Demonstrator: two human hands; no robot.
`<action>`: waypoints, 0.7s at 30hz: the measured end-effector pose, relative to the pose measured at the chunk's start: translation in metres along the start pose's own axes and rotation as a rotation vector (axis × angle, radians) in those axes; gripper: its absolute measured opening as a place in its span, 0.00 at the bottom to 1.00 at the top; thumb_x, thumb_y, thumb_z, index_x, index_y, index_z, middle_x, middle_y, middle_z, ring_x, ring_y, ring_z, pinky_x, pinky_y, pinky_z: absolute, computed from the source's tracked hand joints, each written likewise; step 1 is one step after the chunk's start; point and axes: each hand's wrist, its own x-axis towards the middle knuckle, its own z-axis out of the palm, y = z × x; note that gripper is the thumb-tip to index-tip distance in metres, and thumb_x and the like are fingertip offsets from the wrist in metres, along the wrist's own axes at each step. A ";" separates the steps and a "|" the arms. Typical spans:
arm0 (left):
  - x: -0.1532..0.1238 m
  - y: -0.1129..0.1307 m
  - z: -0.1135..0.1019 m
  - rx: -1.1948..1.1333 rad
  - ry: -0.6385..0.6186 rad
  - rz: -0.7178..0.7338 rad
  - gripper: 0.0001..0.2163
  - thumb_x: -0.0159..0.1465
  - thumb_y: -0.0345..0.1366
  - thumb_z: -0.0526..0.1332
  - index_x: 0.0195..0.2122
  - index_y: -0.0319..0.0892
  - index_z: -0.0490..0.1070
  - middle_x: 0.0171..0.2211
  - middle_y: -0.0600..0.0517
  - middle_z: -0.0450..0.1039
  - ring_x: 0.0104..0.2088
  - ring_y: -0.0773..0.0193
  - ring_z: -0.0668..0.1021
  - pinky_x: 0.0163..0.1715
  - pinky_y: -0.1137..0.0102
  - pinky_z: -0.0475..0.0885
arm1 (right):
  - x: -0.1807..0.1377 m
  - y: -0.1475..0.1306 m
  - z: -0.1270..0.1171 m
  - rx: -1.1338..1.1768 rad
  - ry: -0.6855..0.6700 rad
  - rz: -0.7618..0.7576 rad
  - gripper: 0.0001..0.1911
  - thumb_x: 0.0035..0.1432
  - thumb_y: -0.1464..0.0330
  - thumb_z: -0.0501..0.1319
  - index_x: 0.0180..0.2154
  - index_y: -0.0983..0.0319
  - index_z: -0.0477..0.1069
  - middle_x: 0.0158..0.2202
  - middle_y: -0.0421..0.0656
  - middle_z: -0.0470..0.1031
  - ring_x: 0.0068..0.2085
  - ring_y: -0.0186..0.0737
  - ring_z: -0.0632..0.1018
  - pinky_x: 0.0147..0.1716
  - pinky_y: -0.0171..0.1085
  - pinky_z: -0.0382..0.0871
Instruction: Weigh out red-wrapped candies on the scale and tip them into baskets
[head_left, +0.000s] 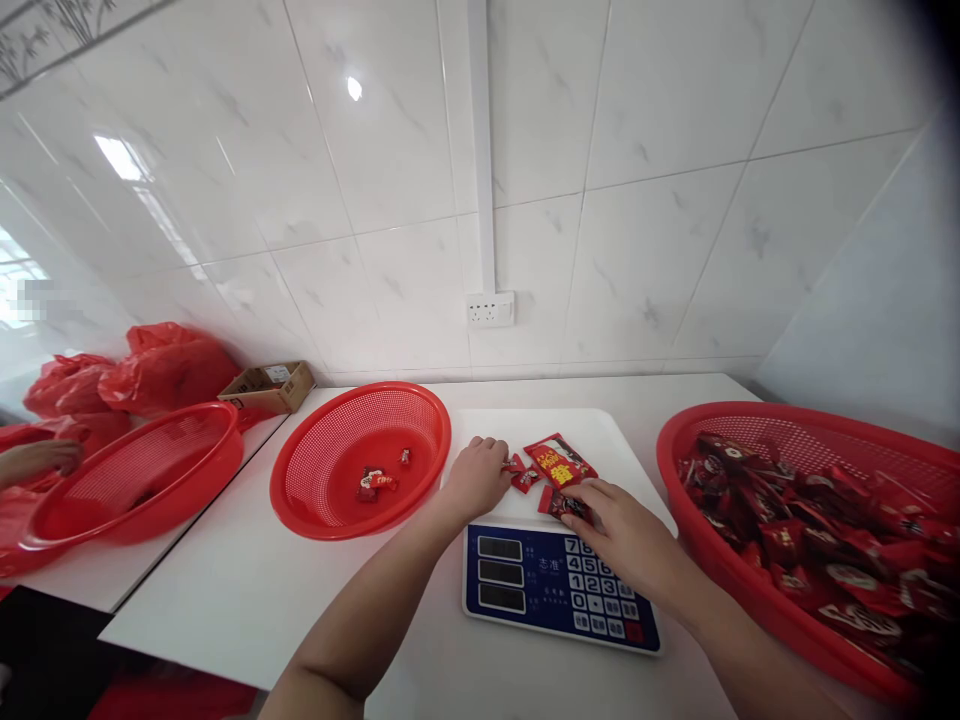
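Observation:
A white electronic scale (487,428) with a blue keypad panel (559,590) sits in front of me. On its platter lie a larger red packet (559,461) and a few small red candy packets (525,478). My left hand (476,478) rests on the platter, fingers curled at a small packet beside the heap. My right hand (622,535) pinches a small red packet (564,503) at the platter's front edge.
A red mesh basket (360,455) to the left holds a few packets. A big red basket (802,530) of several packets stands on the right. Another red basket (135,480), red bags (161,365), a cardboard box (270,387) and another person's hand (37,460) are far left. A wall socket (490,309) is behind.

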 end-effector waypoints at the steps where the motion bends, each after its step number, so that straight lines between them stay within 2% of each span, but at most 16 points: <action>1: -0.001 0.001 -0.001 -0.017 0.009 0.002 0.09 0.64 0.30 0.54 0.43 0.37 0.69 0.43 0.44 0.73 0.47 0.53 0.71 0.45 0.62 0.69 | 0.000 0.000 0.000 0.001 -0.002 0.005 0.15 0.61 0.61 0.52 0.45 0.58 0.72 0.48 0.46 0.74 0.50 0.47 0.74 0.45 0.43 0.70; 5: -0.006 0.009 -0.004 -0.095 0.005 0.083 0.16 0.66 0.38 0.54 0.54 0.41 0.63 0.50 0.47 0.71 0.51 0.57 0.70 0.48 0.65 0.68 | 0.000 -0.002 -0.001 0.004 -0.004 0.009 0.16 0.61 0.62 0.53 0.46 0.59 0.72 0.49 0.47 0.74 0.51 0.47 0.74 0.46 0.44 0.70; 8: -0.007 0.015 -0.004 -0.115 -0.035 0.153 0.16 0.65 0.43 0.56 0.53 0.47 0.66 0.49 0.50 0.72 0.51 0.59 0.71 0.49 0.67 0.67 | -0.001 -0.003 -0.002 0.011 -0.009 0.015 0.16 0.60 0.61 0.53 0.46 0.59 0.72 0.48 0.47 0.74 0.50 0.48 0.74 0.45 0.45 0.70; 14: -0.006 0.015 0.003 -0.038 -0.027 0.094 0.12 0.63 0.28 0.53 0.46 0.41 0.70 0.45 0.46 0.73 0.46 0.55 0.73 0.45 0.64 0.69 | -0.001 -0.003 -0.003 0.015 -0.017 0.021 0.18 0.60 0.61 0.52 0.47 0.60 0.73 0.49 0.48 0.74 0.50 0.49 0.74 0.46 0.45 0.70; 21: -0.009 0.016 0.006 0.014 -0.021 0.022 0.10 0.62 0.29 0.54 0.44 0.42 0.68 0.39 0.48 0.75 0.42 0.56 0.75 0.36 0.68 0.70 | 0.001 -0.001 -0.002 0.010 -0.011 0.016 0.18 0.59 0.60 0.53 0.45 0.60 0.73 0.47 0.49 0.75 0.50 0.49 0.74 0.49 0.47 0.68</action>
